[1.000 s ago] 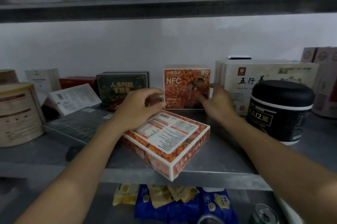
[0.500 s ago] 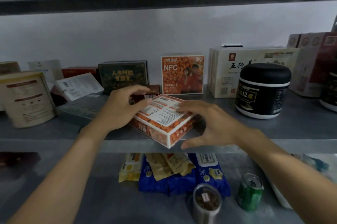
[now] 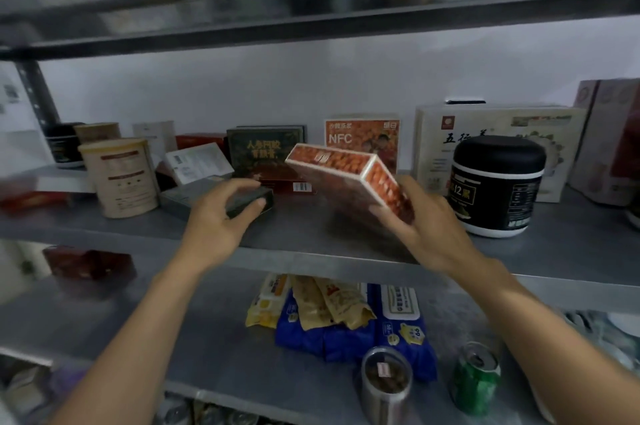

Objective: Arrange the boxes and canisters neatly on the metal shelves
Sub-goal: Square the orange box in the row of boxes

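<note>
In the middle of the frame the person's right hand (image 3: pixel 426 227) grips one end of an orange box (image 3: pixel 346 175), fingers curled round its lower right corner. The box is tilted and clear of the middle shelf (image 3: pixel 311 244), with its long orange side facing up and its upper end pointing to the back left. Straight behind it, against the white wall, a matching NFC box (image 3: pixel 360 140) stands upright, partly hidden by the held one. Just left of centre the left hand (image 3: pixel 218 216) holds the near end of a dark flat box (image 3: pixel 194 190) that lies on the shelf, fingers bent over its top and thumb pressed to its near side. Behind this hand a dark green box (image 3: pixel 265 151) stands upright with gold lettering. At the left of the shelf stands a beige canister (image 3: pixel 119 177), and further back in the corner are more canisters, too blurred to describe. To the right of the held box, near but not touching it, a black canister (image 3: pixel 495 185) stands in front of a wide cream box (image 3: pixel 485 128). On the lower shelf (image 3: pixel 173 338), at the bottom centre of the frame, lie snack packets (image 3: pixel 346 317), with a steel jar (image 3: pixel 386 386) and a green can (image 3: pixel 476 379) in front of them.
</note>
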